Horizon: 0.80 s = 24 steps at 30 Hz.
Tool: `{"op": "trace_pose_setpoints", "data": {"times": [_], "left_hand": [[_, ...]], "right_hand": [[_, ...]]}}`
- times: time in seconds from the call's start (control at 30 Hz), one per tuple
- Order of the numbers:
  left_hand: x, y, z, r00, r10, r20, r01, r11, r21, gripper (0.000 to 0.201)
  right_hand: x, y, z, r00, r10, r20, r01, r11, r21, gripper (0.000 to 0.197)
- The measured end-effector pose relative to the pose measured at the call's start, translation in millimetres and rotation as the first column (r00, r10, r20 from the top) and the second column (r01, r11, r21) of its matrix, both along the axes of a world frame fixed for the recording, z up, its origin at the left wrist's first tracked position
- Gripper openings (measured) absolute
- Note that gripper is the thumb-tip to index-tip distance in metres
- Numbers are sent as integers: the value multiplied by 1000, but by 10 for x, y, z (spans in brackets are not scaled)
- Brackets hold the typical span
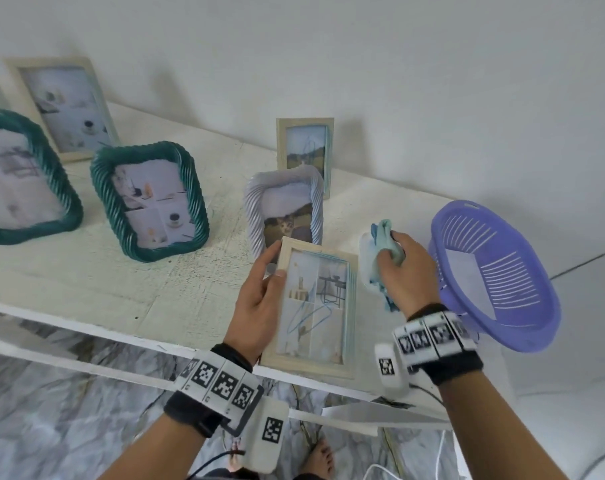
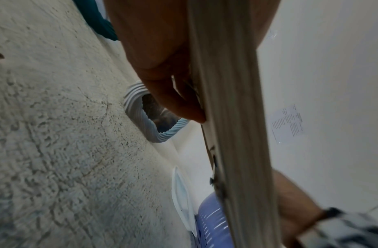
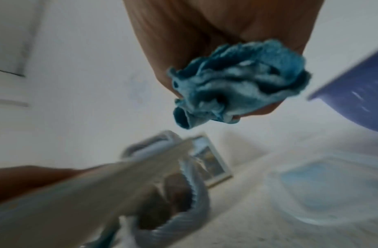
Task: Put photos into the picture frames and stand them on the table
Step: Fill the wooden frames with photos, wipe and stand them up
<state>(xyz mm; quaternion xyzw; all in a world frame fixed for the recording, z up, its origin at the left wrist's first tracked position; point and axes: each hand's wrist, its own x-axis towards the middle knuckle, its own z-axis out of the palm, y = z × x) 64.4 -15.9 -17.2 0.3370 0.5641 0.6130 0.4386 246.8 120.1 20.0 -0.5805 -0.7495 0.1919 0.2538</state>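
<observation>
My left hand [image 1: 259,303] grips the pale wooden rectangular picture frame [image 1: 315,306] by its left edge, thumb on the front, holding it above the table's near edge; there's a photo in it with blue scribbles on the glass. My right hand [image 1: 406,271] is closed around a crumpled teal cloth [image 1: 386,233], beside the tilted purple plastic basket [image 1: 495,271]. The white ribbed frame [image 1: 283,206] stands just behind on the rough white table [image 1: 86,271].

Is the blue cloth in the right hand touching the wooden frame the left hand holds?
Apart. The head view shows bare table between the cloth, bunched in the right hand, and the wooden frame.
</observation>
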Motion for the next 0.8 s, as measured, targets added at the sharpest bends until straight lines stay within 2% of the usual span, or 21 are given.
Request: {"op": "trace_pose_setpoints", "data": {"times": [0.1, 0.2, 0.27, 0.37, 0.5, 0.57, 0.63, 0.73, 0.8], "left_hand": [[23, 20, 8, 999, 16, -47, -15, 1000, 25, 42], [65, 33, 21, 996, 6, -91, -2, 999, 51, 42], [96, 29, 19, 992, 14, -128, -5, 998, 67, 42], [106, 27, -4, 987, 33, -159, -21, 997, 73, 50], [51, 9, -32, 991, 43, -128, -33, 996, 77, 43], [47, -20, -6, 991, 30, -127, -20, 996, 83, 44], [54, -39, 15, 988, 36, -147, -25, 997, 77, 49], [63, -28, 36, 986, 62, -157, -50, 996, 78, 49], [24, -32, 70, 984, 75, -164, -62, 995, 79, 47]], "right_hand": [[-62, -522, 167, 992, 123, -23, -120, 986, 118, 33], [-163, -823, 96, 960, 240, 141, -256, 960, 110, 37], [-229, -899, 23, 943, 233, 239, -266, 957, 116, 36], [-325, -1007, 5, 935, 243, 256, -283, 951, 128, 32], [-306, -1267, 26, 822, 505, 263, -526, 851, 10, 34], [-234, -1220, 64, 796, 501, 338, -533, 846, 1, 33], [-193, -1061, 84, 830, 400, 388, -453, 890, 51, 32], [-240, -920, 124, 891, 283, 356, -339, 935, 107, 30], [-287, -1044, 117, 884, 342, 320, -383, 921, 74, 30]]}}
